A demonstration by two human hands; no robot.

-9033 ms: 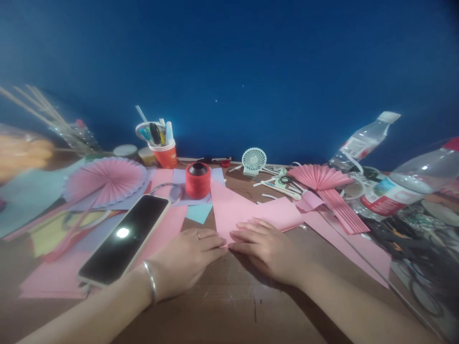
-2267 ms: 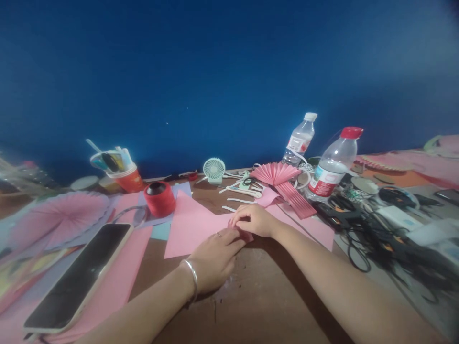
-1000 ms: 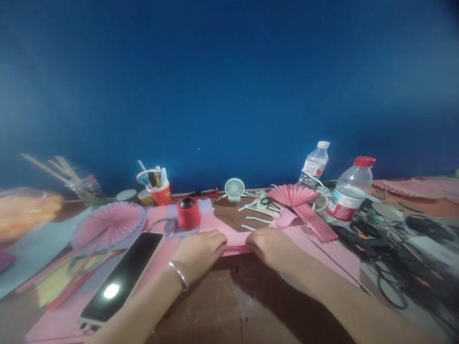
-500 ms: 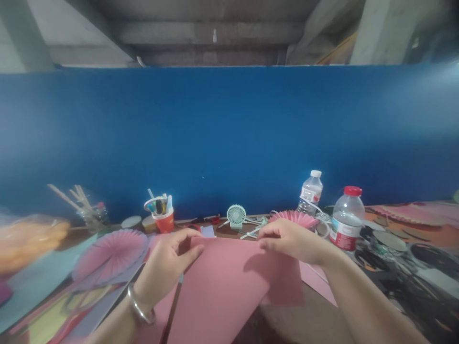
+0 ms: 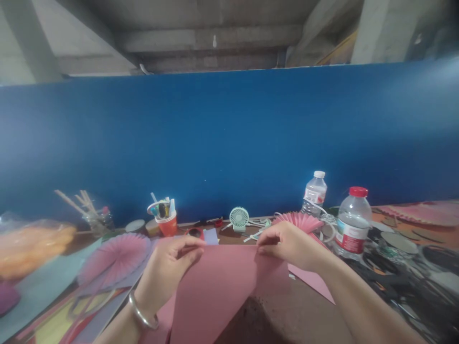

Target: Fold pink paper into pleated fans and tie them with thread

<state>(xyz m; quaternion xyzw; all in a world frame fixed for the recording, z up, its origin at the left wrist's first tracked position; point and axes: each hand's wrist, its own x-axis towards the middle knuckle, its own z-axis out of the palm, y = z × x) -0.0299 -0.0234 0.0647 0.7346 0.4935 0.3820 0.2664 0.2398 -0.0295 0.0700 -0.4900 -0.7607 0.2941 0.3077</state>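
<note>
A sheet of pink paper (image 5: 218, 277) is stretched between my two hands, its far edge running nearly straight across. My left hand (image 5: 168, 272), with a silver bangle at the wrist, pinches the sheet's far left corner between thumb and fingers. At the far right corner, my right hand (image 5: 287, 243) pinches the same edge. A shadow falls over the sheet's right part. More pink paper lies under my left forearm, and another pink piece (image 5: 311, 282) rests on the table below my right wrist.
Pink pleated paper fans lie at left (image 5: 116, 258) and behind my right hand. Along the back stand a red cup (image 5: 168, 223) of tools, a small mint fan (image 5: 239, 219) and two plastic bottles, one red-capped (image 5: 353, 224). Clutter fills the right side; an orange-filled bag (image 5: 36, 246) sits left.
The sheet's far edge has come slightly lower and nearer, with both hands still pinching it. A red tape roll now shows behind my left hand. The view has shifted slightly.
</note>
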